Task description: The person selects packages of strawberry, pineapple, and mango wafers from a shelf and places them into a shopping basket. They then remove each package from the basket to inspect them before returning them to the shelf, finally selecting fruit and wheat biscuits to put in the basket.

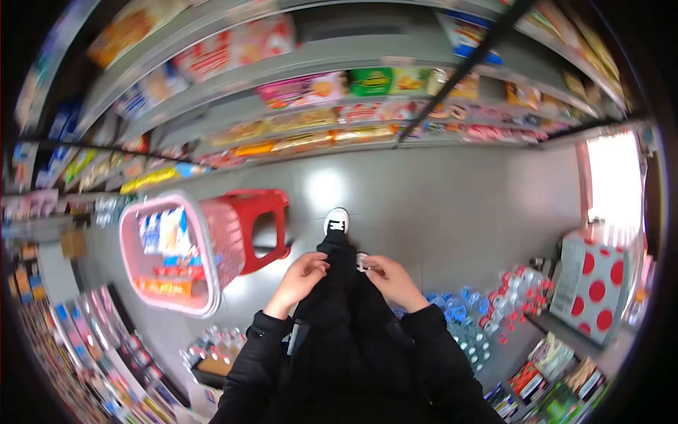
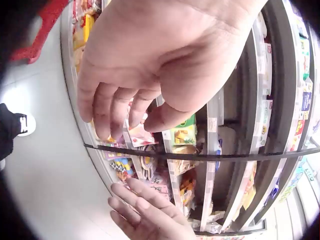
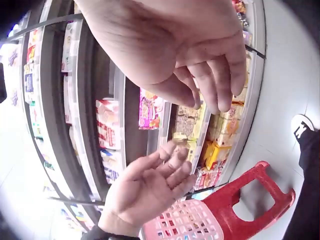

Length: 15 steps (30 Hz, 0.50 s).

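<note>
Both hands hover in front of the person's body with nothing in them. The left hand (image 1: 302,275) has loosely bent fingers, seen from the palm side in the left wrist view. Opposite it, a short gap away, the right hand (image 1: 390,280) also shows relaxed fingers and bare palm in the right wrist view. Nearest the left hand is a red plastic stool (image 1: 244,230) on the floor. Against it sits a pink basket (image 1: 219,247) holding blue-and-white packets (image 1: 164,232) and orange-red packets (image 1: 166,285).
Long shelves (image 1: 339,67) of packaged snacks run across the front. Shrink-wrapped bottles (image 1: 459,307) stand on the floor at right, near a white box with red dots (image 1: 593,290). More bottles (image 1: 219,343) stand at lower left. Grey floor (image 1: 452,205) lies before the shoe (image 1: 336,221).
</note>
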Each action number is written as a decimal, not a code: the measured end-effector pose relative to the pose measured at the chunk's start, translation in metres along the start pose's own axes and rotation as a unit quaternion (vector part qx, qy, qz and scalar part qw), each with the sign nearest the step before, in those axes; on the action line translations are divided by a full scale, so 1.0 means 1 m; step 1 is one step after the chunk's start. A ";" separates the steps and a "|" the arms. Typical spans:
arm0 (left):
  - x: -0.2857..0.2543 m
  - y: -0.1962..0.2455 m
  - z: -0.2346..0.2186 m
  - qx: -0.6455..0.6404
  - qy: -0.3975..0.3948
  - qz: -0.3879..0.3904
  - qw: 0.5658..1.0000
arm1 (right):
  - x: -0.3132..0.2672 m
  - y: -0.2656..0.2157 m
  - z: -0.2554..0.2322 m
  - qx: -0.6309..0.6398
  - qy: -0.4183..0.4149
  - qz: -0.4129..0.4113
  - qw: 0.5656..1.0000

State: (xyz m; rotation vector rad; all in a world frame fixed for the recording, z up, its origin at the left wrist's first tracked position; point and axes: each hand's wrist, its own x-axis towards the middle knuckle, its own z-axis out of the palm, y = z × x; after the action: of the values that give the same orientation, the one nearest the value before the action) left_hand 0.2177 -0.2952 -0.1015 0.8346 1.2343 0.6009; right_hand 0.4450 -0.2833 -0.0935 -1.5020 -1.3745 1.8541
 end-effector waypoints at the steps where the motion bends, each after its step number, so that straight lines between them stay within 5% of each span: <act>1: -0.016 -0.009 -0.004 0.003 0.015 -0.001 1.000 | -0.006 -0.007 0.005 -0.054 -0.019 0.000 0.998; 7: -0.095 -0.014 -0.034 0.017 0.093 0.012 0.995 | -0.013 -0.037 0.046 -0.124 -0.093 -0.048 0.987; 13: -0.150 -0.008 -0.089 0.255 0.153 -0.012 0.955 | -0.006 -0.073 0.104 -0.233 -0.183 -0.092 0.951; 15: -0.170 0.002 -0.113 0.239 0.145 -0.035 0.960 | 0.000 -0.087 0.129 -0.215 -0.230 -0.105 0.943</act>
State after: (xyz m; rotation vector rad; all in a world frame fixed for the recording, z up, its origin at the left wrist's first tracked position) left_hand 0.0669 -0.4031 -0.0157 1.1240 1.7093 0.3761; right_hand 0.3057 -0.3019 -0.0257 -1.0620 -2.1797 1.9225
